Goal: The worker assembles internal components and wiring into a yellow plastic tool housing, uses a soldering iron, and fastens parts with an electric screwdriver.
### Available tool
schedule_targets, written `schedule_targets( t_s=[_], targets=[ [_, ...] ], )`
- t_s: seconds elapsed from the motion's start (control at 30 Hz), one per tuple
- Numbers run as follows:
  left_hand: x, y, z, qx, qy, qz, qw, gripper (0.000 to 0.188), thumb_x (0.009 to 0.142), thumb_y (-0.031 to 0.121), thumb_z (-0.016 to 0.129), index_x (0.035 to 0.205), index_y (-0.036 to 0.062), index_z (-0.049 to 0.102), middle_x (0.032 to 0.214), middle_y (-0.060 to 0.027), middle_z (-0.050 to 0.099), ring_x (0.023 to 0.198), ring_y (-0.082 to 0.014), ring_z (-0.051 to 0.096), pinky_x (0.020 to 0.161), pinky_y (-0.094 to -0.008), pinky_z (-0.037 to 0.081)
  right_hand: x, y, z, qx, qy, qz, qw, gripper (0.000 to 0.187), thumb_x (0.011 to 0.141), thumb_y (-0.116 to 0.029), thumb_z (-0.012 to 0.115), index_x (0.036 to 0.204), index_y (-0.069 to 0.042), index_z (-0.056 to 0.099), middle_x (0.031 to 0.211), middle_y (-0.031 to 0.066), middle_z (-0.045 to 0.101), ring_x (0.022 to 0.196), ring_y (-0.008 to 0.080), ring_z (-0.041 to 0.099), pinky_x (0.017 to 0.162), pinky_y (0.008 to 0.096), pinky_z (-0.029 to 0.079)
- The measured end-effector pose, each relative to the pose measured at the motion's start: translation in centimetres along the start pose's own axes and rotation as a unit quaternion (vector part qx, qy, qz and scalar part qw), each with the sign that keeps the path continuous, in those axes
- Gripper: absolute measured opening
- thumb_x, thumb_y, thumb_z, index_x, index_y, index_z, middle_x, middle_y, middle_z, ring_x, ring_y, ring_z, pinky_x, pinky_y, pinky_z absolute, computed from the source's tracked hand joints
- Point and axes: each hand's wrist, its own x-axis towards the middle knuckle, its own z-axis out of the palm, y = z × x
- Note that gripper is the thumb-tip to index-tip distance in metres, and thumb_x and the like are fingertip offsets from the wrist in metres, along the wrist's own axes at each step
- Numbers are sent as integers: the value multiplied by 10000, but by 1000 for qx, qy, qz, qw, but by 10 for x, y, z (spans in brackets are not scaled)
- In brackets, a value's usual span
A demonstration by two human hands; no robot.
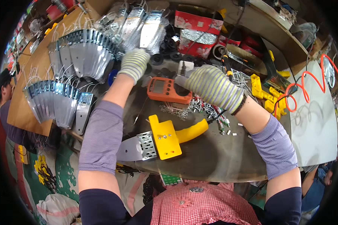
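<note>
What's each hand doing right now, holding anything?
Left hand: gloved, reaching among the bagged metal plates; grip cannot be told.
Right hand: gloved, closed on a small metal part above the orange meter.

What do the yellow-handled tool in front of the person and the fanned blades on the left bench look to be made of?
Yellow-handled tool: handle and housing look like moulded plastic, smooth and matte; its perforated plate and flat blade look like bare grey metal. Fanned blades: likely sheet metal, silvery with bright reflections. Both gloves, left hand and right hand, look like striped knit fabric.
</note>
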Motion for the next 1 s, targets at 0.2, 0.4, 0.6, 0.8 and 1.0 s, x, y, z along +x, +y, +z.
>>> schedule_targets(
  t_s=[0.2, 0.4, 0.6, 0.8, 1.0],
  targets=[
    [-81, 89, -89, -179, 408, 43, 894, 119, 715, 124, 713, 801, 104, 632, 835, -88, 621, 807, -300, 611, 732, -450, 476, -8, 11, 8, 50, -4, 59, 997, 242, 881, -152, 578, 1100, -133, 678, 790, 139, 673, 767, 333, 699, 667, 437, 547],
    [-194, 207, -96, -256, 50, 270, 927, 127, 715, 234, 675, 744, 134, 602, 808, -45, 594, 771, -225, 607, 644, -398, 460, -3, 5, 0, 73, -32, 92, 993, 231, 873, -170, 602, 1074, -138, 711, 896, 127, 726, 815, 317, 719, 709, 406, 562],
    [-178, 200, -110, -300, -34, 217, 928, 136, 725, 184, 694, 811, 98, 634, 895, -65, 633, 829, -241, 621, 709, -402, 487, 2, 0, -1, 56, -50, 78, 994, 280, 895, -217, 612, 1156, -156, 694, 834, 125, 698, 794, 326, 711, 668, 428, 553],
    [-92, 113, -81, -383, 239, -33, 892, 315, 782, 47, 741, 1085, 28, 656, 908, -123, 670, 828, -241, 646, 784, -333, 529, 6, -3, -6, 43, -82, 122, 988, 200, 959, -207, 539, 1125, -100, 572, 826, 115, 723, 793, 337, 720, 638, 446, 558],
    [-56, 111, -85, -432, 108, -25, 895, 492, 805, 138, 728, 1248, -15, 578, 1097, -203, 699, 1031, -321, 686, 909, -391, 539, -7, 9, 9, 102, -30, 201, 974, 423, 892, -283, 700, 1205, -77, 501, 819, 179, 697, 804, 375, 698, 676, 480, 534]
  ],
)
